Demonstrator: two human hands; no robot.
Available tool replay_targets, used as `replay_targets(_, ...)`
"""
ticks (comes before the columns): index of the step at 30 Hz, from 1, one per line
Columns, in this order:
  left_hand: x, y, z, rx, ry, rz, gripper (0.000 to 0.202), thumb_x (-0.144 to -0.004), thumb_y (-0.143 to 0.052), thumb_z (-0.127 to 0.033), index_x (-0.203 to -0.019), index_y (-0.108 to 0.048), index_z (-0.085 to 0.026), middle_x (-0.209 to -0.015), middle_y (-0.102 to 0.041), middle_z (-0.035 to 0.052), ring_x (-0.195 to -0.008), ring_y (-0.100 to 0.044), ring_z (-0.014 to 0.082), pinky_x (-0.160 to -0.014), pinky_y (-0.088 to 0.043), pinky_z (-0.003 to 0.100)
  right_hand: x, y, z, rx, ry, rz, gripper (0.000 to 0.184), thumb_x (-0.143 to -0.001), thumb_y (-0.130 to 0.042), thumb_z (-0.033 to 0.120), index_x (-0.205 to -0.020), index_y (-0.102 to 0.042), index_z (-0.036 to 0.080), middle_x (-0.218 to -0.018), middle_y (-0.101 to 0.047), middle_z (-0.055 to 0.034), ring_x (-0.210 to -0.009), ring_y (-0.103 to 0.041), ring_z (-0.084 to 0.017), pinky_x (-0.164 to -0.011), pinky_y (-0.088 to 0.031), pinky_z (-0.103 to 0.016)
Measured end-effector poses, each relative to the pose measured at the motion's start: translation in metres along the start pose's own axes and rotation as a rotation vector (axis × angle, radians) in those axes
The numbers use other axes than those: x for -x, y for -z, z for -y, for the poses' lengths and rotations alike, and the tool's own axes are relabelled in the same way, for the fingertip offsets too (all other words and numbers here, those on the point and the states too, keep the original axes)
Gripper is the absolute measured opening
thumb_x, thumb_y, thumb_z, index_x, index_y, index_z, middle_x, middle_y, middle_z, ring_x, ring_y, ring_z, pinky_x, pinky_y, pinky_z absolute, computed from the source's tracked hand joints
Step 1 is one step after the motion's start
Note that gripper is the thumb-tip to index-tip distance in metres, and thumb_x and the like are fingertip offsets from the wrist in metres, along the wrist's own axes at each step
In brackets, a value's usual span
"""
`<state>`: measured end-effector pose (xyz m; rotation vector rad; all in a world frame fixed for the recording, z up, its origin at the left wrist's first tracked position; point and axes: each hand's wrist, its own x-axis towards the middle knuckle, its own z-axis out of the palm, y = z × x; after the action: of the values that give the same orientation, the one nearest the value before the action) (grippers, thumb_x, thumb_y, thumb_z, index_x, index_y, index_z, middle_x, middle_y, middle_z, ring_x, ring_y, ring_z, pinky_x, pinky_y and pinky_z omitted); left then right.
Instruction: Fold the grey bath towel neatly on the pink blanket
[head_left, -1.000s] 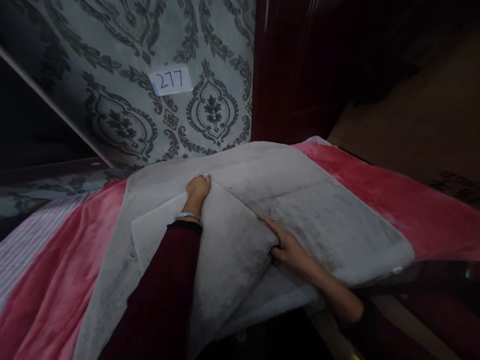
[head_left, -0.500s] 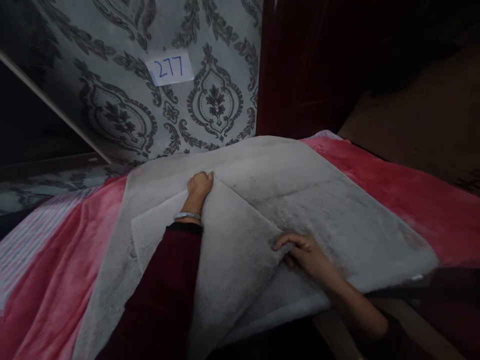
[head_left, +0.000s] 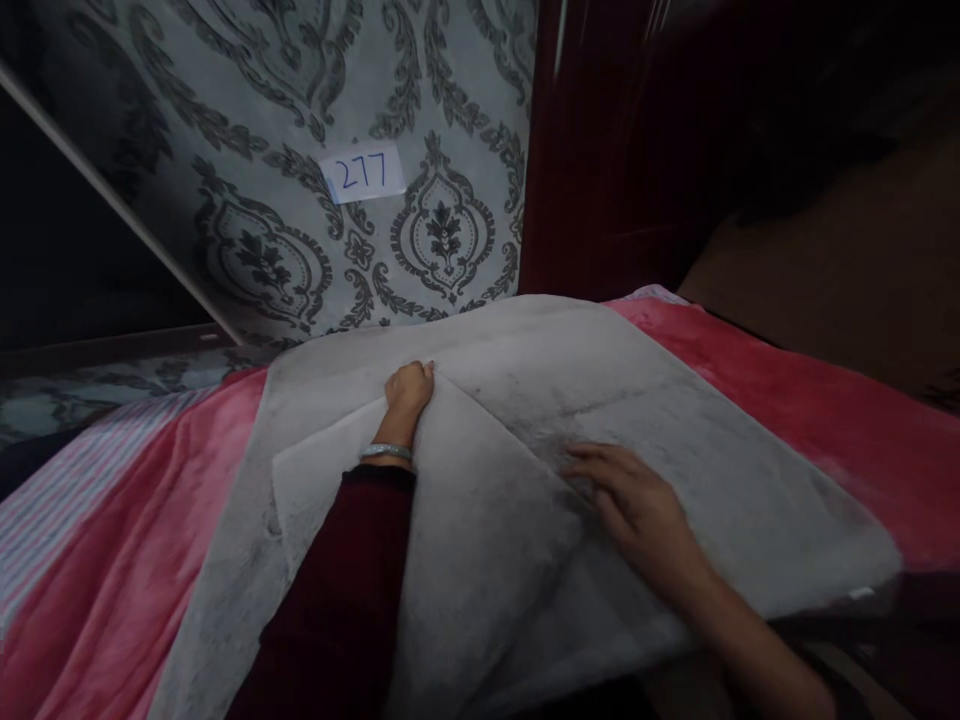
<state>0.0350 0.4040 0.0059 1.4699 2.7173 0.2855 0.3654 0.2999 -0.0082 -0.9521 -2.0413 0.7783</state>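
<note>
A grey plush blanket (head_left: 675, 480) lies spread out, with a folded flap (head_left: 480, 520) turned over on top of it. My left hand (head_left: 410, 385), with a bracelet (head_left: 386, 452) at the wrist, is closed on the flap's far corner. Near the flap's right corner is my right hand (head_left: 637, 500), its fingers stretched out and slightly blurred. Nothing shows in that hand; whether its fingertips touch the blanket, I cannot tell.
Under the grey blanket lies a pink-red blanket (head_left: 787, 400) over a striped sheet (head_left: 90, 465). Behind stands a patterned wall (head_left: 285, 180) with a paper marked 277 (head_left: 365, 172). A dark red glossy panel (head_left: 600, 150) rises to its right.
My right hand has let go of the flap's right corner and its fingers have straightened. My left hand keeps its hold. The view has tilted slightly, so the scene sits lower.
</note>
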Motion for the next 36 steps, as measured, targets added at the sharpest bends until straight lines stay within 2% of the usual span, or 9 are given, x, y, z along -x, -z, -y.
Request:
replay_targets(2,0.001,0.001,0.0,0.004,0.004,-0.001,0.051,-0.103,-0.033,-0.044,-0.116,-0.073,-0.017,-0.124,-0.072,0.0186,-0.118,-0.067,0.0293,-0.097,-0.049,0.039,-0.011,-0.014,0.023,0.079,0.138,0.107,0.041,-0.092,-0.056,0.032,-0.131,-0.069,0.034,-0.149,-0.055,-0.004,-0.142,-0.044,-0.034,-0.12,-0.032,-0.06)
replay_targets(4,0.002,0.001,0.0,0.006,0.009,-0.002,0.05,-0.102,-0.034,-0.043,-0.117,-0.073,-0.016,-0.123,-0.072,0.0186,-0.116,-0.067,0.0292,-0.096,-0.049,0.039,-0.018,-0.032,0.035,0.153,0.254,0.327,0.058,-0.091,-0.065,0.041,-0.148,-0.055,0.035,-0.162,-0.04,-0.0019,-0.152,-0.027,-0.036,-0.125,-0.018,-0.062)
replay_targets(6,0.001,0.0,0.0,0.007,0.011,-0.009,0.049,-0.102,-0.035,-0.042,-0.117,-0.073,-0.015,-0.122,-0.073,0.0193,-0.115,-0.068,0.0296,-0.096,-0.049,0.039,-0.019,-0.05,0.033,0.22,0.295,0.513,0.069,-0.09,-0.067,0.046,-0.155,-0.045,0.034,-0.167,-0.03,-0.0027,-0.156,-0.017,-0.036,-0.125,-0.012,-0.063)
replay_targets(8,0.0,-0.002,0.0,0.009,0.014,-0.023,0.048,-0.102,-0.035,-0.04,-0.118,-0.072,-0.014,-0.122,-0.072,0.0201,-0.115,-0.067,0.0299,-0.097,-0.049,0.039,-0.016,-0.061,0.021,0.262,0.285,0.595,0.072,-0.093,-0.064,0.047,-0.159,-0.039,0.033,-0.169,-0.024,-0.0039,-0.157,-0.013,-0.035,-0.126,-0.01,-0.062)
replay_targets(16,-0.001,-0.005,0.005,0.032,0.017,-0.04,0.043,-0.103,-0.034,-0.037,-0.122,-0.068,-0.019,-0.124,-0.072,0.0169,-0.119,-0.066,0.0277,-0.096,-0.049,0.038,-0.008,-0.064,0.007,0.342,0.308,0.569,0.071,-0.096,-0.06,0.043,-0.161,-0.033,0.034,-0.17,-0.018,-0.003,-0.157,-0.01,-0.034,-0.126,-0.01,-0.062)
replay_targets(22,0.011,0.02,0.006,0.066,0.006,0.043,0.046,-0.102,-0.036,-0.039,-0.13,-0.063,-0.015,-0.133,-0.068,0.0182,-0.123,-0.064,0.0257,-0.097,-0.05,0.035,-0.009,-0.068,0.001,0.426,0.372,0.564,0.069,-0.098,-0.055,0.045,-0.161,-0.032,0.033,-0.17,-0.019,-0.0055,-0.157,-0.013,-0.034,-0.123,-0.019,-0.063)
replay_targets(27,0.059,0.037,0.018,0.048,-0.117,0.039,0.062,-0.098,-0.044,-0.045,-0.154,-0.042,-0.018,-0.159,-0.045,0.017,-0.149,-0.039,0.0288,-0.121,-0.03,0.048,-0.007,-0.076,-0.013,0.47,0.436,0.49,0.063,-0.1,-0.05,0.047,-0.16,-0.035,0.033,-0.168,-0.025,-0.0081,-0.156,-0.019,-0.035,-0.121,-0.023,-0.065)
replay_targets(31,0.118,0.026,0.058,-0.031,-0.315,0.032,0.07,-0.098,-0.041,-0.053,-0.159,-0.034,-0.02,-0.168,-0.028,0.0132,-0.158,-0.017,0.0279,-0.127,-0.007,0.054,-0.008,-0.08,-0.018,0.498,0.476,0.465,0.061,-0.101,-0.045,0.05,-0.159,-0.037,0.032,-0.168,-0.028,-0.0078,-0.155,-0.021,-0.035,-0.12,-0.025,-0.064)
replay_targets(36,0.151,0.011,0.101,-0.048,-0.281,0.052,0.065,-0.102,-0.032,-0.053,-0.16,-0.034,-0.024,-0.17,-0.023,0.0108,-0.158,-0.016,0.0282,-0.127,-0.01,0.054,-0.009,-0.074,-0.01,0.53,0.452,0.478,0.061,-0.102,-0.044,0.051,-0.159,-0.038,0.031,-0.167,-0.029,-0.0078,-0.155,-0.022,-0.035,-0.121,-0.024,-0.062)
